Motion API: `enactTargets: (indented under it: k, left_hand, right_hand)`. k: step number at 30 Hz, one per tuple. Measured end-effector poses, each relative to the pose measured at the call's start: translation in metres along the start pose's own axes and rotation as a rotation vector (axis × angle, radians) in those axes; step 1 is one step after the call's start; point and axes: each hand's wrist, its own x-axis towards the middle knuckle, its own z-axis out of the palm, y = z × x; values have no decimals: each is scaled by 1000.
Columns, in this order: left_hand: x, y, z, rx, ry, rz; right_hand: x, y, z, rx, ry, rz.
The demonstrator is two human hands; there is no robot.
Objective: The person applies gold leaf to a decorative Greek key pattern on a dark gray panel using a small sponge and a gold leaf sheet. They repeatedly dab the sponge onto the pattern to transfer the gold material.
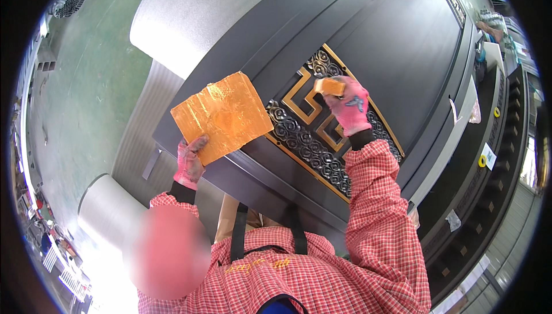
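My left hand, in a pink glove, grips a square gold-coated board by its near edge, thumb on top. The board looks wet and shiny and is tilted beside a dark grey door panel. My right hand, also gloved in pink, is closed around a small sponge block with an orange-gold face. It is over a carved ornament strip set in the door panel. The strip has gold borders and gold angular key lines among dark raised swirls. Whether the sponge touches the strip, I cannot tell.
Rolls of pale foam sheet lie beyond the panel's left side, with another roll nearer. Green floor stretches along the left. To the right stands a long dark rack with yellow tape rolls on it.
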Motion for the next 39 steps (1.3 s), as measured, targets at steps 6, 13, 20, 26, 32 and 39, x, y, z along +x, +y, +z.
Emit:
enactTargets:
  k: [6,13,20,26,32,39]
  left_hand:
    - [7,-12,-20,-10,-15,31]
    - [0,-1,-3,26,-16,13]
    - [4,-6,-11,26,15,0]
    - [2,-4,-3,10,27,6]
    - [-1,-2,0,8,21,10]
    - [0,-4,-3,24,36,5]
  right_hand:
    - [6,14,0,17,56,4]
    - [11,11,-15,133,-100,-71]
    - [8,16,-31,328,-268,121]
    - [13,31,-25,53,-274,-68]
    - [18,32,-24,314,-205,-44]
    - [12,34,-30,333,-297,-36]
